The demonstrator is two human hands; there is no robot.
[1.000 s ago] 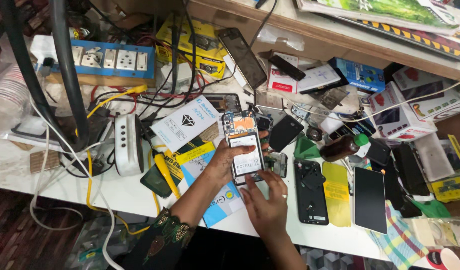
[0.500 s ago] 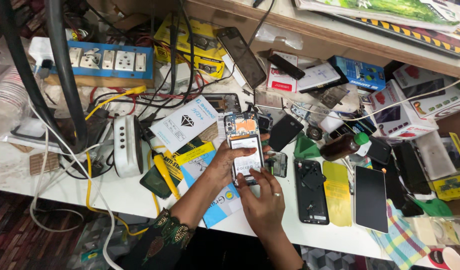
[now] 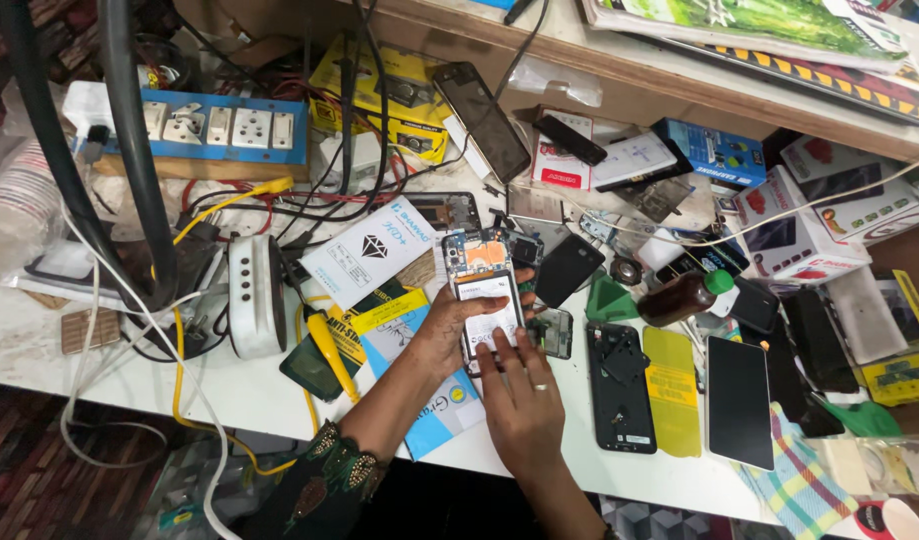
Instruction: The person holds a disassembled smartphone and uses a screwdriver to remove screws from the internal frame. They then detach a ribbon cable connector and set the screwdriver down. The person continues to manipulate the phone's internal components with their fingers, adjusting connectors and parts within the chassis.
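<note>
An opened smartphone (image 3: 479,278) with its back cover off lies upright in the middle of the white workbench (image 3: 229,395), showing a white battery and an orange part near its top. My left hand (image 3: 444,330) grips its left side and lower edge. My right hand (image 3: 519,395), with a ring on one finger, presses its fingertips on the lower part of the battery area. A patterned dark sleeve (image 3: 324,480) covers my left forearm.
A black phone back frame (image 3: 619,385), a yellow film (image 3: 671,390) and a dark glass panel (image 3: 739,400) lie to the right. A brown bottle with green cap (image 3: 684,295), a blue socket strip (image 3: 214,130), a yellow-handled tool (image 3: 329,350), cables and boxes crowd the bench.
My right hand has shifted slightly on the phone's lower part. The left hand keeps its grip and the phone stays in place.
</note>
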